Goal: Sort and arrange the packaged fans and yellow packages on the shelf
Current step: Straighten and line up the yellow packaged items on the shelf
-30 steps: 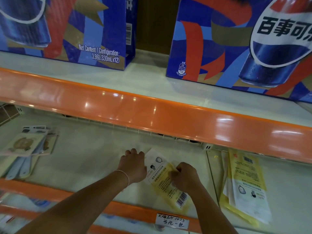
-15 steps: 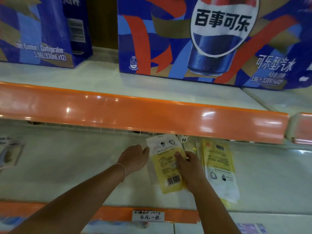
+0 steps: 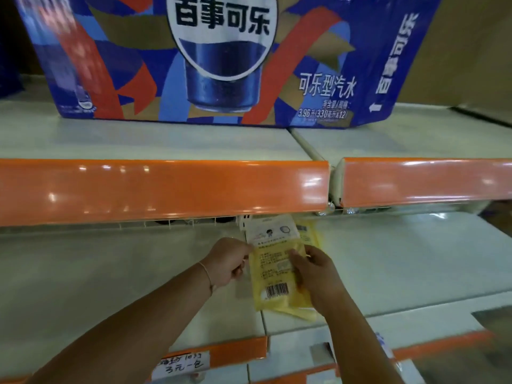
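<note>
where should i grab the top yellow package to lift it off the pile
Probably by its near short edge by the barcode, coming from the front: the yellow package lies flat, lengthwise into the shelf, its far end under the orange shelf rail.

Pale shelves, glossy orange edging

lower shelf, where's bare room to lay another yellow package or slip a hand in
Bare shelf lies left of the left hand, and another patch lies right of the right hand, under the orange rail. It is crowded in the middle, where both hands hold the yellow packages at the panel seam.
</note>
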Demonstrator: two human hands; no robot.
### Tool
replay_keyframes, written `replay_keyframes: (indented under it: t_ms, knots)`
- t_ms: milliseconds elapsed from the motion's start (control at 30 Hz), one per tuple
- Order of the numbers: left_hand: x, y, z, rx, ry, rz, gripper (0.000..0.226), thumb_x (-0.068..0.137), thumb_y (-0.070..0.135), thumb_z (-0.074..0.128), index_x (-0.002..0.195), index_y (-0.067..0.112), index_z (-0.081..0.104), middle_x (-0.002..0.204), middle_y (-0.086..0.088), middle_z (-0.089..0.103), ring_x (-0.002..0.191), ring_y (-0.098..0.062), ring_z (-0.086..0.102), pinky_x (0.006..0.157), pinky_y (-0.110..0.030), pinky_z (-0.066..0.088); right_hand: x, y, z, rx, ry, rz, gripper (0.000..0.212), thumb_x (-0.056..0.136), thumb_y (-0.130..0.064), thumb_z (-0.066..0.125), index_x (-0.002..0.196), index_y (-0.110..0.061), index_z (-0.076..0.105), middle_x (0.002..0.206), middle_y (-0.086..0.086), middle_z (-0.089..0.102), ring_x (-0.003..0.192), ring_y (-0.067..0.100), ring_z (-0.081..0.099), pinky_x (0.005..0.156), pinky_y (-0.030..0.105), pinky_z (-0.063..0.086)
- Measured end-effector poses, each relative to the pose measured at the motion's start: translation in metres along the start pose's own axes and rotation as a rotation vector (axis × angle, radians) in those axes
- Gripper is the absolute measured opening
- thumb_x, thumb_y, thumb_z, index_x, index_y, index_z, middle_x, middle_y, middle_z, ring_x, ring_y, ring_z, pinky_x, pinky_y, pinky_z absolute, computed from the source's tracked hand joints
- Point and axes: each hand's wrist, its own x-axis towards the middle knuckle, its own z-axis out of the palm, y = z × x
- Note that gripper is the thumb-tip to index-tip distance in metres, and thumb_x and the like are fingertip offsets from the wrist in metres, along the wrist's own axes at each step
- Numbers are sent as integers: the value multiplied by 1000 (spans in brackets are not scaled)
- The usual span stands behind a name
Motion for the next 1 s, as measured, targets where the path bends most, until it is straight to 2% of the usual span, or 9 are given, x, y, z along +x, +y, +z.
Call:
replay_keyframes:
  t_ms: [133, 267, 433, 533, 633, 700, 767, 867, 1000]
  knots:
    - [13, 3, 23, -18, 2, 59, 4, 92, 8, 61, 90, 4, 60, 65, -10, 47, 41, -13, 36, 44, -20, 28, 6, 8, -26, -64, 106, 32, 17, 93, -8, 59, 109, -10, 64, 96, 23, 71, 70, 33, 62, 60, 42, 52]
    - [13, 6, 42, 28, -72, 106, 13, 93, 8, 54, 83, 10, 63, 58, -2, 53, 47, -13, 45, 49, -23, 30, 18, 15, -39, -273, 277, -49, 18, 91, -12, 58, 107, -16, 65, 82, 8, 73, 60, 25, 65, 51, 31, 52]
    - [14, 7, 50, 98, -104, 95, 11, 92, 11, 56, 100, 6, 63, 83, -12, 58, 65, -18, 54, 47, -25, 44, 29, 17, -39, -505, 350, -97, 27, 91, -21, 56, 117, -22, 62, 89, -5, 70, 74, 17, 66, 71, 33, 56]
    - [11, 7, 50, 134, -61, 133, 20, 92, 9, 54, 111, 9, 60, 96, -13, 61, 76, -20, 56, 50, -25, 48, 32, 19, -38, -630, 325, -118, 32, 92, -21, 55, 123, -20, 59, 91, -5, 68, 78, 15, 64, 72, 28, 52]
    - [8, 4, 46, 169, -29, 156, 18, 91, 6, 51, 106, 13, 61, 89, -10, 60, 72, -19, 55, 53, -27, 48, 35, 25, -36, -757, 343, -94, 45, 90, -25, 58, 133, -17, 53, 111, 2, 64, 97, 21, 60, 83, 31, 50]
    - [8, 0, 41, 191, -2, 160, 19, 89, 6, 49, 100, 17, 61, 85, -7, 60, 71, -20, 55, 57, -29, 48, 32, 27, -32, -858, 408, -112, 49, 85, -33, 62, 132, -22, 53, 125, 5, 56, 112, 26, 52, 92, 38, 46]
    - [8, -6, 33, 213, 10, 156, 22, 88, 9, 50, 105, 17, 60, 88, -7, 61, 72, -20, 57, 59, -29, 50, 27, 28, -27, -934, 460, -165, 47, 84, -36, 64, 130, -27, 55, 132, 3, 51, 118, 29, 45, 96, 41, 41]
    - [6, -16, 18, 287, 58, 182, 24, 89, 11, 50, 110, 15, 60, 90, -5, 63, 71, -21, 59, 59, -28, 51, 22, 27, -14, -883, 496, -337, 38, 82, -25, 66, 120, -22, 64, 127, 7, 56, 115, 34, 46, 92, 44, 41]
    - [0, -26, -17, 373, 164, 237, 14, 88, 15, 52, 92, 26, 61, 92, -3, 64, 81, -24, 64, 67, -32, 54, 23, 33, 13, -790, 485, -611, 30, 74, -23, 59, 100, -15, 71, 105, 10, 67, 101, 34, 57, 90, 34, 36]
